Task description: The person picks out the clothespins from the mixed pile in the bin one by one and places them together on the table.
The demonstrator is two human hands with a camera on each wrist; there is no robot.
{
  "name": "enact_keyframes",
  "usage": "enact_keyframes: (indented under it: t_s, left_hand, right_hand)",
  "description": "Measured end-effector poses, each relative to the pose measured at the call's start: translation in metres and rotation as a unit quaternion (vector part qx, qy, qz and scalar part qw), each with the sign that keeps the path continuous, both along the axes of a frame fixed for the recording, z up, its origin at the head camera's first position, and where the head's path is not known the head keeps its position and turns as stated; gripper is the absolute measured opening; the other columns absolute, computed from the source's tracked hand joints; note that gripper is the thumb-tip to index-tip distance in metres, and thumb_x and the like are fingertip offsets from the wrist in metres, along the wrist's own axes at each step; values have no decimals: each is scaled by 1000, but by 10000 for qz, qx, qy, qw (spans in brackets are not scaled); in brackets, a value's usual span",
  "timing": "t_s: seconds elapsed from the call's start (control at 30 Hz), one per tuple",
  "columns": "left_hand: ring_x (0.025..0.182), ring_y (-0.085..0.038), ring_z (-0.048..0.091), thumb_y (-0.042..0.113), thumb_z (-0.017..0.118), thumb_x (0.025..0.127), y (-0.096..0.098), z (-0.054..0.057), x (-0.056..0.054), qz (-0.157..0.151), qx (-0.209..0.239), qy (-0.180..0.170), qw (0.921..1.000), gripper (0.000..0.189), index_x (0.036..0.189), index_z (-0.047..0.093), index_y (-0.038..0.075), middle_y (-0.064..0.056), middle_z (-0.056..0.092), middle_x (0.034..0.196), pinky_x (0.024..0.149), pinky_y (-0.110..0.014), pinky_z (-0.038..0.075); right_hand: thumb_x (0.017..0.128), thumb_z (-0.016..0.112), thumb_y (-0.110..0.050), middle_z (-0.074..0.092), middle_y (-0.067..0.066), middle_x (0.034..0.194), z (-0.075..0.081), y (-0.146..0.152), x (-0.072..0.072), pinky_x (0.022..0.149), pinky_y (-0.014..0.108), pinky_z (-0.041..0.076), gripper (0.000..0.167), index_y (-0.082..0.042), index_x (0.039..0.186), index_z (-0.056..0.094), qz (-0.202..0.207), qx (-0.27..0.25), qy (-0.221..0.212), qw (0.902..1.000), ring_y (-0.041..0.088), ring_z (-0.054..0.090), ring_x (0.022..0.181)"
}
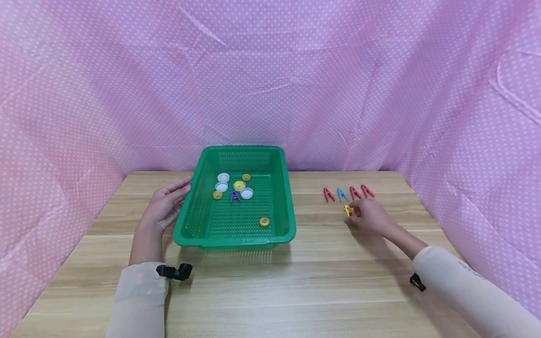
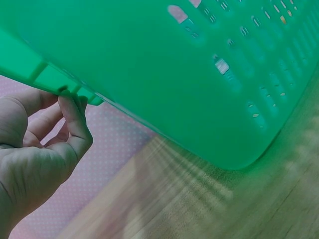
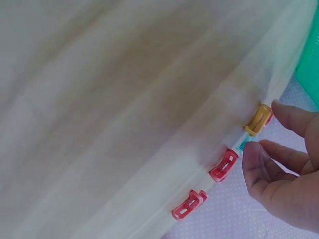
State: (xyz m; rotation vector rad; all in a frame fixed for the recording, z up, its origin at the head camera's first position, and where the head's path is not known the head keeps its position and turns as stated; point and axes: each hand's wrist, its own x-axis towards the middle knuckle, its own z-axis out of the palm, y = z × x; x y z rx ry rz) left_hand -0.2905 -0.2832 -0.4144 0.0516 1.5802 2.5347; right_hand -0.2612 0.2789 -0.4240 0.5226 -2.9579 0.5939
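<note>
My left hand (image 1: 166, 206) holds the left rim of a green perforated plastic basket (image 1: 234, 242), with thumb and fingers pinching the rim in the left wrist view. Inside the basket lie a purple clothespin (image 1: 235, 196), several white caps (image 1: 247, 193), a yellow cap (image 1: 239, 185) and several gold-coloured caps (image 1: 264, 222). To the basket's right, my right hand (image 1: 368, 217) has its fingertips around a small yellow clothespin (image 1: 348, 211), close over the table. In the right wrist view, thumb and fingers stand at opposite ends of this yellow clothespin (image 3: 258, 120).
Behind my right hand runs a row of clothespins: a red one (image 1: 328, 194), a blue one (image 1: 342, 194) and two more red ones (image 1: 367, 191). Everything stands on a wooden table (image 1: 270, 295). A pink dotted curtain (image 1: 270, 84) hangs along the back and sides.
</note>
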Motion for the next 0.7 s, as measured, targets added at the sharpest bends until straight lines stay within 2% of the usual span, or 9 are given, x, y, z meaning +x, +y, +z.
enact_keyframes:
  t_s: [0.2,0.43,0.7]
  left_hand:
    - [96,-10,72,0,63,101,0,0,-1,10,-37,-21,10000,29,127,73,8,1,73,116,81,-23,61]
    - [96,-11,72,0,64,100,0,1,-1,-15,-42,-61,10000,35,135,67,5,0,73,118,82,-23,61]
    - [95,-11,72,1,62,101,0,1,0,-24,-77,-110,9999,34,134,68,6,-1,73,117,81,-24,61]
  right_hand:
    - [80,85,-7,58,1,68,1,1,-4,55,28,38,32,11,103,73,241,25,34,9997,13,45,62]
    - [82,83,-7,60,4,71,-1,2,-9,58,31,41,31,11,105,73,130,51,-120,9998,15,48,65]
    - [83,83,-7,64,8,77,-1,2,-12,60,33,43,32,12,106,72,79,-4,-202,9998,18,50,69]
